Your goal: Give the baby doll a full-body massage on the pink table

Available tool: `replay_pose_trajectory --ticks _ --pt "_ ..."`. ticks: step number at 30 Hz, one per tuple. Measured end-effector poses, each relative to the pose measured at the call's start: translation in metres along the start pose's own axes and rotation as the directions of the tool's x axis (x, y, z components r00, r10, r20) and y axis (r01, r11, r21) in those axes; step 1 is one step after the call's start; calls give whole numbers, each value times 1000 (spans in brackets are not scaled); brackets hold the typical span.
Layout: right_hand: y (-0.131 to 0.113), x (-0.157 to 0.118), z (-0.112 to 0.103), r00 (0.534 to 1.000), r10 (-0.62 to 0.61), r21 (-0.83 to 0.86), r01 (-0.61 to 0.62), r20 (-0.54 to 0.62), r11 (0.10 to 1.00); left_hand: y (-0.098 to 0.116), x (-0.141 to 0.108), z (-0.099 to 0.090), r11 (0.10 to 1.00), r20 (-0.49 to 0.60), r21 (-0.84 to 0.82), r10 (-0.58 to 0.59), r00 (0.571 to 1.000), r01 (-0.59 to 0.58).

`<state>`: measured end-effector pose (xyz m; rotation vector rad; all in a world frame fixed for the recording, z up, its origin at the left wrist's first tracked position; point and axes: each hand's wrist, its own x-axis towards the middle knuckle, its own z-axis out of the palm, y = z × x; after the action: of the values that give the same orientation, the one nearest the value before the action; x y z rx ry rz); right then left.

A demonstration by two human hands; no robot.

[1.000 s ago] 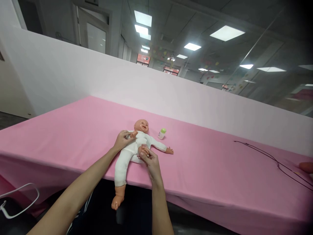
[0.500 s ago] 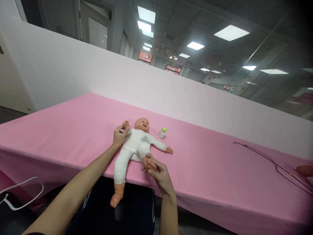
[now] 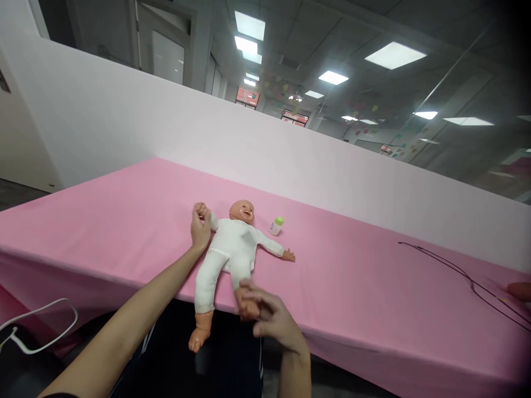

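A baby doll (image 3: 234, 240) in a white cloth suit lies on its back on the pink-covered table (image 3: 352, 276), its legs pointing toward me. One foot hangs past the near edge, over my lap. My left hand (image 3: 201, 229) is closed around the doll's hand on the left side. At the other foot is my right hand (image 3: 277, 318), its thumb and fingers apart, the fingertips close to or touching the foot; blur hides the exact contact. Beside the doll's head, a small white bottle with a green cap (image 3: 276, 225) stands slightly tilted.
Thin black cables (image 3: 452, 268) run over the table at the right, near a brownish rounded shape (image 3: 518, 291) at the frame's edge. A white wall (image 3: 332, 177) borders the far side. A white cable (image 3: 45, 348) loops at the lower left.
My left hand has moved the doll's hand outward to the left. My right hand has loosened and shifted down and right, and the doll's foot has dropped lower.
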<state>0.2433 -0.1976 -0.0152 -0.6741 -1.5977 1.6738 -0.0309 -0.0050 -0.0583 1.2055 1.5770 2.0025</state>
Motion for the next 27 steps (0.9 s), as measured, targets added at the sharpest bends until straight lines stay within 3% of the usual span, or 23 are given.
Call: replay_pose_trajectory --ticks 2,4,6,10,13,16,18,21,23,24,27 --pt "10 -22 -9 973 45 -23 -41 228 999 -5 6 -3 990 -172 39 -125 977 134" --pt "32 -34 -18 930 70 -17 -68 361 998 -9 10 -6 965 -251 92 -217 943 246" --pt "61 -38 -24 910 70 41 -95 409 995 -12 13 -7 942 -261 163 -247 933 295" --pt "110 -38 -31 925 46 211 -134 378 968 -12 13 -5 915 -185 293 -231 955 278" --pt "105 -48 -38 929 79 207 -163 360 965 -10 10 -5 908 -123 353 -193 974 224" --pt "67 -65 -46 923 167 66 -201 346 977 -7 5 -7 920 -64 372 -109 992 125" --pt "36 -69 -50 947 177 26 -191 269 981 -4 2 -6 936 -4 353 -14 1000 14" --pt "5 -48 -56 988 147 157 -137 -54 978 3 0 4 945 169 292 103 980 -150" --pt "-2 -15 -61 922 172 315 -58 -348 947 11 4 15 943 305 296 59 951 -154" --pt "-3 4 -65 875 230 390 -52 -426 919 16 8 22 935 368 331 -5 930 -126" --pt "3 64 -78 745 426 531 -115 -513 839 35 21 44 857 492 514 -265 829 -31"
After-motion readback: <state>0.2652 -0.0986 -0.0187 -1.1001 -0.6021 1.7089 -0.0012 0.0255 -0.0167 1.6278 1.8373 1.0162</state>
